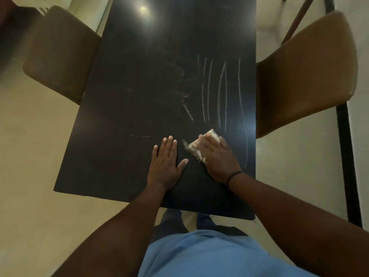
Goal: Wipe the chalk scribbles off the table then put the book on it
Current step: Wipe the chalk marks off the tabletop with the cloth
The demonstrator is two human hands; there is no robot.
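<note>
- Pressing down on a crumpled white cloth [196, 145], the right hand [216, 158] lies over it with fingers laid flat across the top; the cloth shows past the fingertips and along the thumb side, and motion blur softens its edges.
- The left hand [164, 163] rests flat on the dark, glossy rectangular desk [123, 108], fingers straight and together, thumb spread toward the right hand, holding nothing.
- The two hands lie near each other, apart, at the near part of the desk.
- Long white chalk strokes [222, 92] run away from the right hand, just beyond its fingertips, reaching toward the desk's right edge.
- Fainter, smeared chalk marks [180, 76] lie beyond the left hand's fingertips.
- A thin dark band [233, 175] circles the right wrist.
- A brown moulded chair [60, 50] stands off to the left hand's side, tucked at the desk's edge; a second brown chair [307, 74] stands on the right hand's side.
- The book is nowhere in view.
</note>
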